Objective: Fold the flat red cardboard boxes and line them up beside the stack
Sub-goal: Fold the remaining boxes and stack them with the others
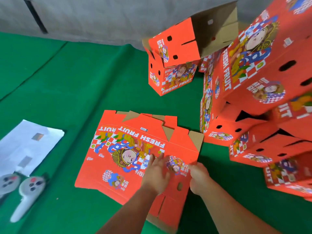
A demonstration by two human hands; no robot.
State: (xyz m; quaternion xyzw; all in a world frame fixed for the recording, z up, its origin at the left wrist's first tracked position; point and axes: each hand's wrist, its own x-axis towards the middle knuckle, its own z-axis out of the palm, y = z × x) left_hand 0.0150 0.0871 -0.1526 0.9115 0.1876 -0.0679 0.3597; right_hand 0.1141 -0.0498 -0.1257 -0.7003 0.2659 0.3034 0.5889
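Two bare forearms reach up from the bottom edge onto a stack of flat red boxes (135, 156) lying in the lower middle of the frame. Left hand (156, 174) lies palm down on the top sheet with its fingers stretched out straight, pressing rather than gripping. Right hand (199, 178) curls over the sheet's right edge, fingers bent round the cardboard. Above them, in the upper middle, one folded box (172, 76) stands upright with its top flaps open. A jumbled heap of folded boxes (263, 98) fills the right side, close against the flat stack's right corner. At lower left lie two pale handheld controllers (25, 195) and a white sheet of paper (28, 146). Everything rests on a green cloth (70, 92); a grey wall (101, 17) runs across the top.
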